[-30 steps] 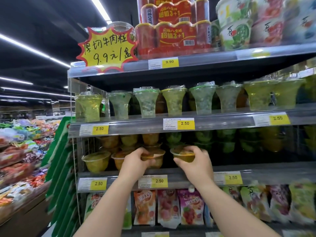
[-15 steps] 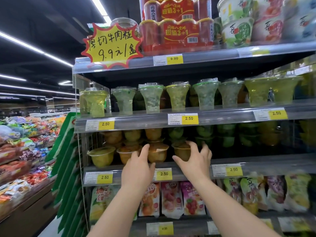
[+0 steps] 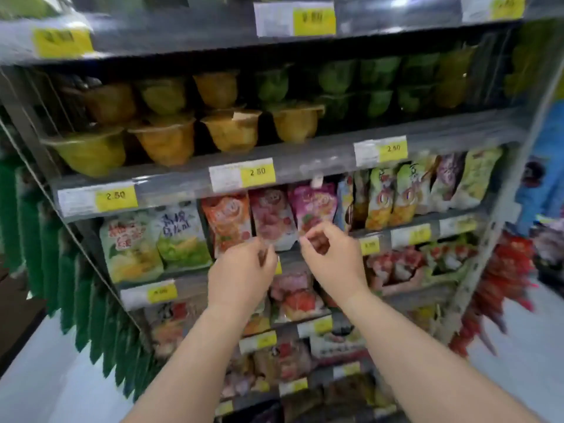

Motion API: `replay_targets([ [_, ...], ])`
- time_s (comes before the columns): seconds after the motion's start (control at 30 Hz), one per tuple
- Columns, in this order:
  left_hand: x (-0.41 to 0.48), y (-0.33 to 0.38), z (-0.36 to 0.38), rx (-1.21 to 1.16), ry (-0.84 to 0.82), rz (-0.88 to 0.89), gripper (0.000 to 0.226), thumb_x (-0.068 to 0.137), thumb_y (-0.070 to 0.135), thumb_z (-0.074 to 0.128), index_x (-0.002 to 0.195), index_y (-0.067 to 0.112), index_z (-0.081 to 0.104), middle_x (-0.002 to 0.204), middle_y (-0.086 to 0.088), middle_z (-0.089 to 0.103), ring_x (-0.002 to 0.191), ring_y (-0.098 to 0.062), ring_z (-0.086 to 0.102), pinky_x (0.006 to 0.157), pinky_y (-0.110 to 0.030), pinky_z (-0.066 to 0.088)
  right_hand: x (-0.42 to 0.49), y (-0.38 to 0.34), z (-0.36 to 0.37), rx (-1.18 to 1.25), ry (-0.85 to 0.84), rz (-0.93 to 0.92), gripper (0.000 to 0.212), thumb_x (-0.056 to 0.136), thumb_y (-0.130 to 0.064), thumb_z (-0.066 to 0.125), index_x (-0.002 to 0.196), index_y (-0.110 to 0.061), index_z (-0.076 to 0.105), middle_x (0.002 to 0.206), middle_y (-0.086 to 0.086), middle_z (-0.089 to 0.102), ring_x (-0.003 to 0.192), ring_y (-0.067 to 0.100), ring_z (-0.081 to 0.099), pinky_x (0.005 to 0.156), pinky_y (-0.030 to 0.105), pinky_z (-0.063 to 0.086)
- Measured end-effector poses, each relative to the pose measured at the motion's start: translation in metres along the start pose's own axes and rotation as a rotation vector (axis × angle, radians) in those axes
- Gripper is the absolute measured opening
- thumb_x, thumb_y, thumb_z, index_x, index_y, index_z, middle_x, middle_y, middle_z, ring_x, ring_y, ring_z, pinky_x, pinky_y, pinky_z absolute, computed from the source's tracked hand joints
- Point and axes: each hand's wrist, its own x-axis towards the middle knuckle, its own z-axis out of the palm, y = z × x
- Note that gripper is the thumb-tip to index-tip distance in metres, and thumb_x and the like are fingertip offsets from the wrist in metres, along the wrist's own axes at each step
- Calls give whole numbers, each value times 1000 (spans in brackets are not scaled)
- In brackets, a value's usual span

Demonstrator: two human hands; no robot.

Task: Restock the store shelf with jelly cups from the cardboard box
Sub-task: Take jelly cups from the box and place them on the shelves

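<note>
both hands hanging empty in front of the snack pouches

the left hand (image 3: pixel 241 277) and right hand (image 3: pixel 334 264) are curling loosely, gripping nothing. the jelly cups (image 3: pixel 232 131) are sitting above the fingers on the shelf (image 3: pixel 308 161); pouches (image 3: pixel 271 218) are showing just behind the fingertips.

— What does the person wear on the arms?

— Nothing I can see. Both forearms are bare from the bottom edge of the view up to the wrists, no sleeve shows.

— And the hands?

— The left hand (image 3: pixel 242 274) and the right hand (image 3: pixel 332 262) are bare too: no glove, ring, watch or bracelet. The picture is a little blurred.
</note>
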Motion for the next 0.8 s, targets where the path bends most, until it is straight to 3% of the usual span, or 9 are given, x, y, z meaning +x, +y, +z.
replay_targets([
  [0.13, -43, -26, 70, -56, -182, -51, 40, 94, 42, 45, 62, 17, 47, 53, -1, 49, 58, -28, 54, 48, -31, 37, -49, 67, 26, -21, -72, 207, 14, 91, -29, 59, 80, -20, 56, 68, -4, 58, 63, 8, 55, 54, 16, 43],
  [0.27, -107, -53, 157, -117, -404, -94, 43, 95, 41, 45, 66, 11, 54, 48, -6, 50, 43, -21, 49, 39, -27, 28, -116, 165, 53, -30, -166, 447, 18, 89, -28, 61, 74, -28, 51, 62, -6, 51, 61, 14, 53, 60, 29, 45],
  [0.4, -187, -80, 253, -137, -617, -224, 42, 93, 41, 49, 61, 15, 45, 51, -5, 51, 56, -26, 56, 49, -34, 39, -200, 275, 80, -88, -238, 685, 11, 87, -27, 64, 89, -24, 53, 60, -6, 52, 59, 14, 54, 56, 25, 40],
  [0.5, -254, -101, 326, -109, -785, -335, 39, 89, 42, 53, 60, 18, 44, 61, -7, 58, 71, -30, 61, 62, -37, 45, -264, 354, 97, -121, -308, 878, 25, 86, -26, 65, 107, -21, 53, 78, 1, 61, 70, 18, 56, 63, 27, 41],
  [0.67, -366, -125, 437, -125, -1120, -428, 29, 90, 33, 52, 64, 25, 44, 75, -4, 64, 88, -22, 65, 71, -30, 46, -363, 472, 123, -394, -571, 995, 29, 85, -30, 59, 112, -21, 58, 102, 1, 64, 97, 25, 61, 75, 29, 45],
  [0.73, -411, -132, 477, -162, -1255, -500, 14, 91, 30, 52, 81, 21, 56, 95, -7, 69, 97, -24, 64, 80, -30, 48, -400, 517, 138, -499, -740, 949, 30, 85, -33, 56, 111, -20, 61, 108, 2, 65, 100, 24, 61, 73, 25, 41],
  [0.8, -451, -139, 513, -147, -1361, -563, 15, 92, 31, 50, 97, 18, 55, 106, -6, 68, 101, -24, 63, 82, -27, 47, -432, 554, 152, -508, -847, 957, 35, 82, -32, 56, 115, -22, 60, 111, 3, 65, 102, 24, 61, 79, 26, 45],
])
